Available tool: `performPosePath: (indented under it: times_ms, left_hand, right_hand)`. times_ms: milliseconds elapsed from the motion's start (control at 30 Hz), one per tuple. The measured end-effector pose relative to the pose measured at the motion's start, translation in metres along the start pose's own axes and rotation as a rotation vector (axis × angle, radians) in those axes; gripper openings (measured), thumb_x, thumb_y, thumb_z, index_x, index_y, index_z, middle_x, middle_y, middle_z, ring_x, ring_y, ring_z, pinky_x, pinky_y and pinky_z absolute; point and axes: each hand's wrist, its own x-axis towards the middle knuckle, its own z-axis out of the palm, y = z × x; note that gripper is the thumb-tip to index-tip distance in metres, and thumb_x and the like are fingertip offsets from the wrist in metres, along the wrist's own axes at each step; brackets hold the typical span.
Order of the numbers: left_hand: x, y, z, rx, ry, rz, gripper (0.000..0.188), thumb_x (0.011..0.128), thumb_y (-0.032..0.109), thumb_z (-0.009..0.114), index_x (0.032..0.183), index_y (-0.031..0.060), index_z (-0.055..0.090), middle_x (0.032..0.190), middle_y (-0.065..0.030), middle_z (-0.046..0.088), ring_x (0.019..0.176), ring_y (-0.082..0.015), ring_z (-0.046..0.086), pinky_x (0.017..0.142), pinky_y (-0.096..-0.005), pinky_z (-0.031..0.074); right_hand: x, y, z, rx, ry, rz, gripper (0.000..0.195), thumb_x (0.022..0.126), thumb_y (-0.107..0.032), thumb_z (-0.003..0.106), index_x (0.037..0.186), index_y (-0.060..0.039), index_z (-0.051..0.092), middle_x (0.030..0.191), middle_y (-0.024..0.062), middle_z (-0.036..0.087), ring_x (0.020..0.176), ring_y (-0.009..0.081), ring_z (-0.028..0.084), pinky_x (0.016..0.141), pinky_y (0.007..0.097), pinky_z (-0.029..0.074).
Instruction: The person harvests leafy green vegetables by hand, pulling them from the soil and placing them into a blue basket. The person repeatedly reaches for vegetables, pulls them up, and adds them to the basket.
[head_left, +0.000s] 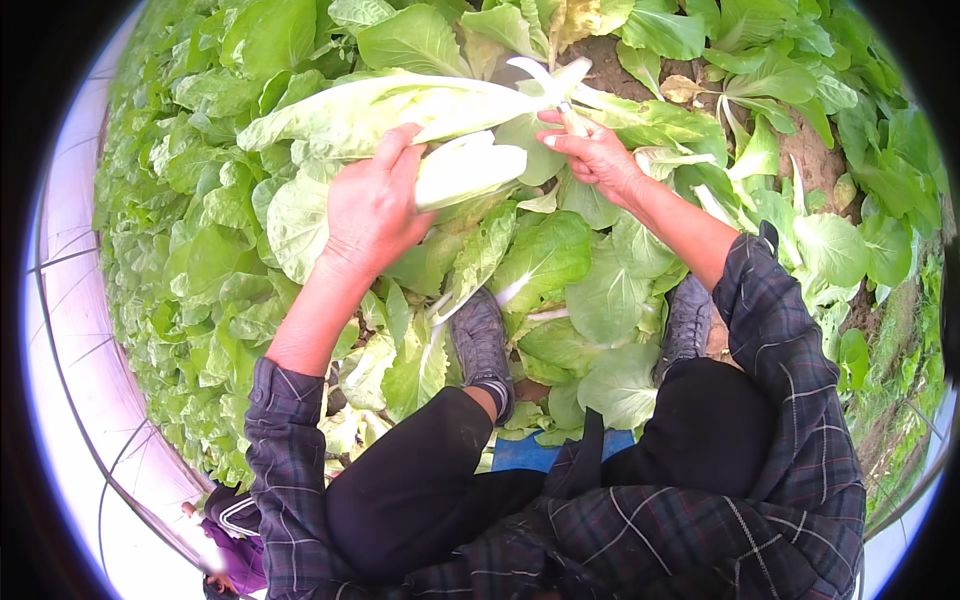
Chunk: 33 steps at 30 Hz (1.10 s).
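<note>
My left hand (379, 199) is wrapped around a pale leafy-green head (472, 171), probably Chinese cabbage, with its whitish stem end pointing right. Just above it lies a long, light-green leaf (397, 105) that narrows to a white stem base (556, 86); my left thumb overlaps its lower edge. My right hand (592, 154) grips the light handle of a small knife (574, 120). The metal part shows only briefly at the white stem base, and the rest of the blade is hidden. Loose green leaves (547, 255) lie below both hands.
Dense leafy plants (210, 247) fill the left side. Bare soil (814, 161) shows among plants at right. Cut leaves surround my two shoes (480, 337). Something blue (525, 452) lies beneath me. Another person (238, 551) is at lower left, near pale sheeting (79, 300) with dark supports.
</note>
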Motion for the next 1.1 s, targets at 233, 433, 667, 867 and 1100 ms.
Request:
performPosePath:
  times_ms: [233, 433, 667, 867, 1100]
  left_hand:
    - [0.021, 0.048, -0.026, -0.382, 0.109, -0.015, 0.051, 0.059, 0.015, 0.081, 0.107, 0.0093, 0.068, 0.111, -0.0093, 0.064, 0.085, -0.0276, 0.069, 0.072, -0.0364, 0.056]
    - [0.046, 0.093, -0.019, -0.789, -0.018, 0.016, 0.057, 0.057, 0.012, 0.08, 0.111, 0.001, 0.067, 0.116, -0.0171, 0.064, 0.105, -0.0313, 0.064, 0.092, -0.0354, 0.051]
    - [0.056, 0.115, -0.014, -1.343, -0.214, -0.301, 0.062, 0.067, 0.014, 0.082, 0.123, -0.0038, 0.062, 0.112, -0.0059, 0.068, 0.095, -0.0123, 0.063, 0.088, -0.028, 0.05]
    - [0.07, 0.112, -0.011, -1.303, -0.287, -0.463, 0.04, 0.07, 0.016, 0.082, 0.102, -0.0016, 0.066, 0.089, 0.0, 0.065, 0.078, -0.0072, 0.058, 0.073, -0.0248, 0.05]
    - [0.1, 0.121, 0.005, -1.431, -0.262, -0.368, 0.042, 0.068, 0.017, 0.082, 0.102, -0.0026, 0.068, 0.088, -0.0017, 0.067, 0.076, -0.009, 0.06, 0.072, -0.025, 0.05]
  right_hand:
    - [-0.043, -0.052, -0.005, 0.555, -0.2, -0.134, 0.036, 0.093, -0.015, 0.064, 0.124, -0.004, 0.051, 0.124, 0.0136, 0.062, 0.052, -0.0004, 0.036, 0.046, 0.0148, 0.035]
    - [-0.078, -0.075, -0.057, 0.524, -0.069, -0.256, 0.02, 0.094, -0.016, 0.065, 0.108, -0.0061, 0.057, 0.084, -0.0011, 0.058, 0.05, 0.001, 0.035, 0.043, 0.0169, 0.03]
    - [-0.121, -0.098, -0.115, 0.464, 0.289, -0.349, 0.021, 0.088, -0.011, 0.072, 0.085, -0.009, 0.052, 0.069, -0.0052, 0.047, 0.047, 0.0013, 0.034, 0.039, 0.0189, 0.025]
    - [-0.169, -0.127, -0.16, 0.07, 0.363, -0.278, 0.025, 0.088, -0.02, 0.073, 0.082, -0.0111, 0.051, 0.066, -0.0075, 0.044, 0.046, 0.0005, 0.033, 0.041, 0.0188, 0.025]
    - [-0.178, -0.165, -0.116, -0.272, 0.262, -0.233, 0.032, 0.085, -0.033, 0.075, 0.081, -0.0107, 0.052, 0.055, -0.0109, 0.038, 0.041, -0.0016, 0.029, 0.039, 0.0191, 0.02]
